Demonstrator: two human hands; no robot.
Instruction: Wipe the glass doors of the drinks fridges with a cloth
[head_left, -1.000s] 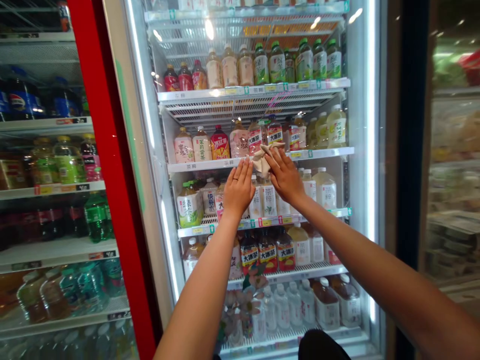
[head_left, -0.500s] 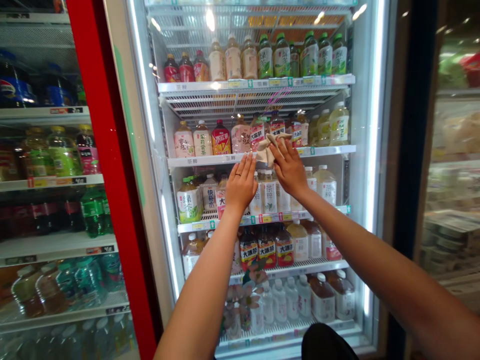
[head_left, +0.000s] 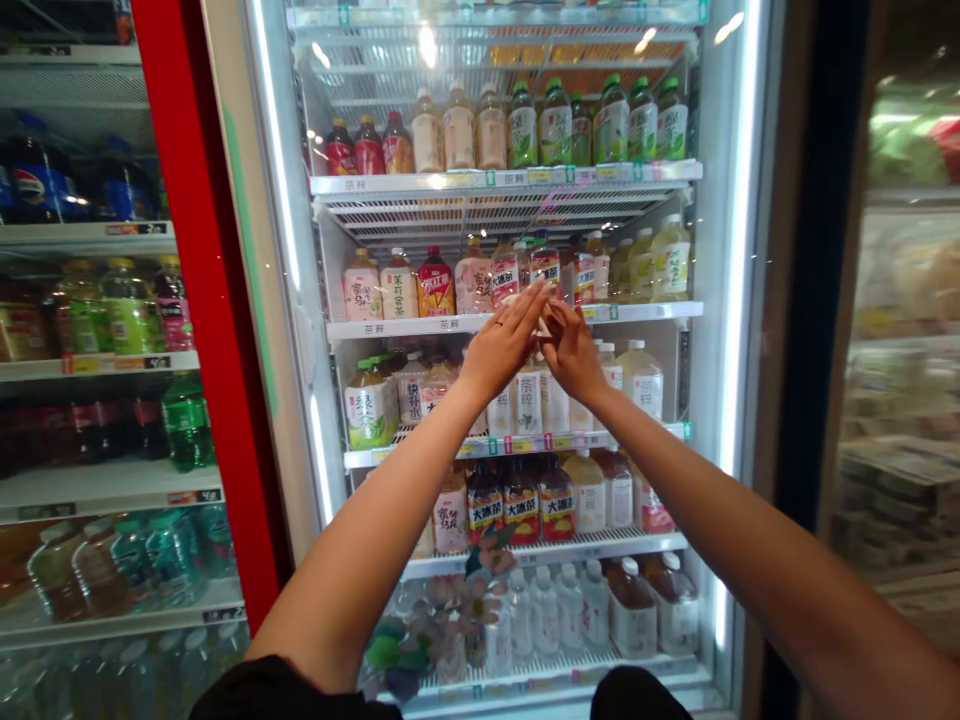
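My left hand is raised in front of the glass door, fingers stretched out and held together, a ring on one of them. Right beside it, my right hand has bent fingers closed on a beige cloth. Most of the cloth is hidden between the two hands, and the left fingertips reach over towards it. Behind the glass, bottles of iced tea stand on the shelf at fingertip height.
Shelves of bottled drinks fill the lit cooler. At the left stands a red-framed cooler with more bottles. Another shelf unit is blurred at the right. A dark rounded shape shows at the bottom edge.
My left hand has moved right and up to meet my right hand. The right fingers, spread flat on the cloth before, are now bent, and the cloth is bunched between the hands.
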